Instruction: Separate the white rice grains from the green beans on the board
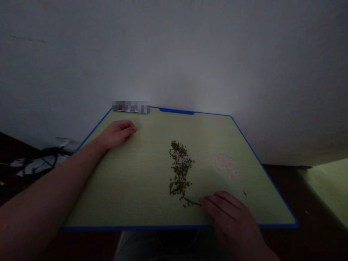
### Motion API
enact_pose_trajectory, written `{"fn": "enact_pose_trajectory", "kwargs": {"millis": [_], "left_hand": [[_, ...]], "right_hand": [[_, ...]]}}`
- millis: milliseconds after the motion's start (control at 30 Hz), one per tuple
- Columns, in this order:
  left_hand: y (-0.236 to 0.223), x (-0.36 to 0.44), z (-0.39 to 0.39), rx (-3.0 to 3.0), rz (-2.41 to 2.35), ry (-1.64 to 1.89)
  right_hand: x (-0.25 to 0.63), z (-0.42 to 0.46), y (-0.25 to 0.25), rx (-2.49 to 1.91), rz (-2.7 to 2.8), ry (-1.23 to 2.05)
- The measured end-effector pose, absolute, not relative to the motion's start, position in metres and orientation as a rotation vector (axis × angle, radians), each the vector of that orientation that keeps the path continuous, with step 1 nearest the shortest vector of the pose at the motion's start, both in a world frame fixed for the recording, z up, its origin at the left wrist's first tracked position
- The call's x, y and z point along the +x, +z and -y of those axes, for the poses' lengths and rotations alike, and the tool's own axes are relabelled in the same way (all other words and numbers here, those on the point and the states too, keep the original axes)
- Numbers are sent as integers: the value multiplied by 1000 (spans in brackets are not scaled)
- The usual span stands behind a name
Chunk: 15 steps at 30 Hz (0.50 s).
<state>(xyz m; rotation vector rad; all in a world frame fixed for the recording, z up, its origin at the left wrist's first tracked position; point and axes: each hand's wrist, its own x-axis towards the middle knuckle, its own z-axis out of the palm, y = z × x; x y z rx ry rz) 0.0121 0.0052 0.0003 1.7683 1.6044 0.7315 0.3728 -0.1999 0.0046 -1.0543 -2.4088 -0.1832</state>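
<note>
My right hand [230,214] is closed near the front edge of the light-green tabletop [136,195]. Its fingers pinch a thin dark stick-like tool [193,202], whose exact kind I cannot make out. The tool's tip points left, beside a few loose grains at the lower end of a long patch of small green beans [181,168]. Some pale grains are mixed into that patch. To its right lies a flat patch of pale grains, like rice [225,165]. My left hand [119,133] rests on the far left of the tabletop, fingers curled together with nothing visible in them.
Blue edging [174,228] borders the tabletop, which stands close to a grey wall [174,54]. A blurred-out flat object [131,107] lies at the back left corner. One small dark sliver [245,193] is on the right. Dark cables [46,157] lie beyond the left edge.
</note>
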Motion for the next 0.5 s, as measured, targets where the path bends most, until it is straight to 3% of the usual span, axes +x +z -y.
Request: {"fn": "enact_pose_trajectory", "kwargs": {"millis": [500], "left_hand": [[-2, 11, -5, 1772, -1570, 763]], "right_hand": [[367, 199, 5, -1066, 2375, -155]]}}
